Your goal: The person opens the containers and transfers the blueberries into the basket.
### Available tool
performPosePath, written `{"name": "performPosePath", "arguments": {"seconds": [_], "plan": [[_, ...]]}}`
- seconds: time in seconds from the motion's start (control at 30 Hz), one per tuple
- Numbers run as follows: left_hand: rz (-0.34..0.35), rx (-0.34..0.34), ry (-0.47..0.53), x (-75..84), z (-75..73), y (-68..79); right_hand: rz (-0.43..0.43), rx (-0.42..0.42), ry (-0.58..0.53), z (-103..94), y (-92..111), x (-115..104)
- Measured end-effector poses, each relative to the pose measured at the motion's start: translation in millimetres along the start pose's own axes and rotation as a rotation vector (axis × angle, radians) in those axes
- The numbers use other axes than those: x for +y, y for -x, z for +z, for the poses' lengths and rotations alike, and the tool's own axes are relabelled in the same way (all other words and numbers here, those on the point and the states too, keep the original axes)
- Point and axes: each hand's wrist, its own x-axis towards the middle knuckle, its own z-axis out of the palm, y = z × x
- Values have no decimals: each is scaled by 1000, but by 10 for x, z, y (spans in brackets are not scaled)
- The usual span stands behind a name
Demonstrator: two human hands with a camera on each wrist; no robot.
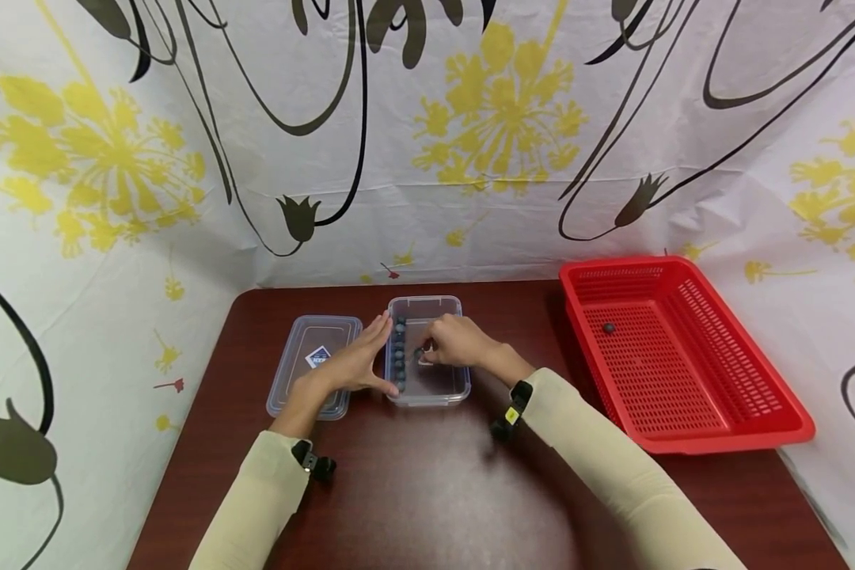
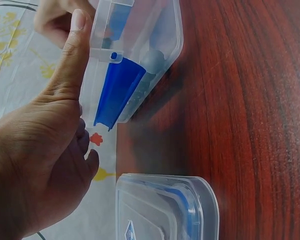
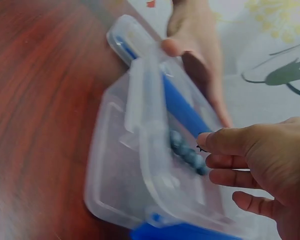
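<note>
A clear plastic container [image 1: 431,392] stands uncovered on the table, with blueberries [image 1: 400,356] in a row along its left wall. My left hand [image 1: 352,360] lies along that left side, fingers straight and spread, the thumb at the near corner and the fingertips toward the far one. Over the inside of the container, my right hand [image 1: 459,342] pinches a blueberry [image 1: 419,353] between thumb and fingers, just right of the row. The left wrist view shows a blue side flap [image 2: 119,92] hanging from the container. From the right wrist, the pinched blueberry is mostly hidden by the fingertips.
A clear lid [image 1: 295,380] with a white-and-blue label lies left of the container, under my left wrist and hand. To the right stands a red plastic basket [image 1: 727,438] with one blueberry [image 1: 609,327] in it. Patterned cloth [image 1: 427,222] hangs behind the table.
</note>
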Motion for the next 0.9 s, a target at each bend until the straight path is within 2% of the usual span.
{"name": "performPosePath", "arguments": {"seconds": [0.23, 0.53, 0.7, 0.9], "plan": [[1, -2, -8, 9, 3, 10, 4, 57, 1, -361, 188, 134], [7, 4, -14, 4, 6, 15, -29, 125, 24, -875, 552, 404], [5, 4, -7, -2, -1, 19, -35, 149, 25, -1141, 796, 621], [15, 5, -21, -4, -9, 14, 19, 188, 23, -1359, 1132, 990]]}}
